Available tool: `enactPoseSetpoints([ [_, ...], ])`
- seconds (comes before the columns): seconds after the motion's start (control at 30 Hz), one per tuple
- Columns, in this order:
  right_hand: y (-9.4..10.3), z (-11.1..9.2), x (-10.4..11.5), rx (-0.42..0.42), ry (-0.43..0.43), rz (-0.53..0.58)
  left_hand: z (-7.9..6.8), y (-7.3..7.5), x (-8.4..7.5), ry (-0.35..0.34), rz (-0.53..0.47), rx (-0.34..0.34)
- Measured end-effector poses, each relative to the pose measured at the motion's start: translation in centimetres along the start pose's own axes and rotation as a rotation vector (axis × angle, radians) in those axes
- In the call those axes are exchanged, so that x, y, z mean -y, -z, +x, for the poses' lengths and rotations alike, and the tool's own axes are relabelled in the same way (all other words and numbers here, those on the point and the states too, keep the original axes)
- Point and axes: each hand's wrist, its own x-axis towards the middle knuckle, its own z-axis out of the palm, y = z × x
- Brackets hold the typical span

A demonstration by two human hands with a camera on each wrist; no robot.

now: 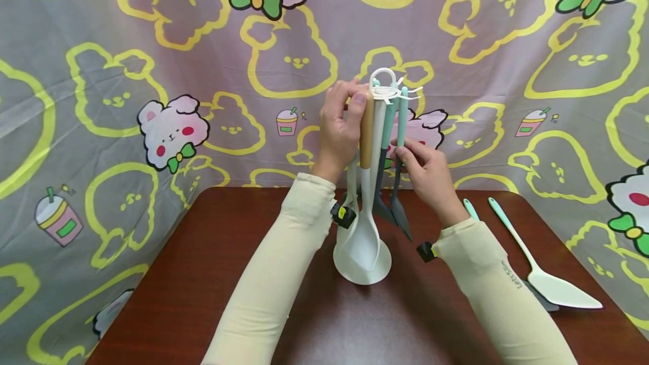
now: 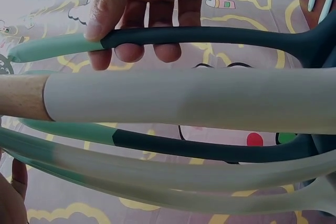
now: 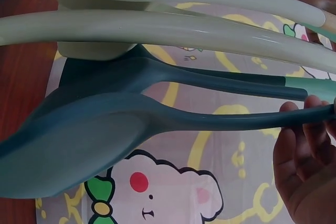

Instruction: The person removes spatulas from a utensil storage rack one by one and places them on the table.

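Note:
A white utensil rack (image 1: 383, 281) with a round base and looped top stands mid-table, hung with kitchen utensils. At its top, my left hand (image 1: 341, 125) grips the rack's left side, thumb beside the wooden handle (image 1: 366, 134) of a white spoon (image 1: 366, 244); its fingertips are partly hidden. My right hand (image 1: 428, 170) pinches a dark teal spatula (image 3: 100, 140) by its slim shaft, just below the mint handle (image 1: 403, 117). That handle's top is level with the rack's hooks (image 1: 413, 93). Behind it hangs another dark utensil (image 3: 121, 74) with a mint handle.
On the table's right side lies a white turner (image 1: 563, 289) with a mint-tipped handle, over a dark-headed utensil (image 1: 545, 300). The brown table (image 1: 228, 275) ends at a patterned cloth (image 1: 253, 145) behind. Pale utensils (image 2: 220, 177) hang close together on the rack's left.

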Motion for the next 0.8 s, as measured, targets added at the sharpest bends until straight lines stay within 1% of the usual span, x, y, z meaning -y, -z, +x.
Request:
enactPoseSetpoints([
  [0.2,-0.23,-0.16,0.01,-0.036,0.029,-0.051,0.00,0.03,0.10,-0.006,0.000,-0.004],
  [0.8,-0.33,-0.49,0.29,-0.080,0.061,-0.084,0.00,0.01,0.03,-0.013,-0.011,-0.006],
])
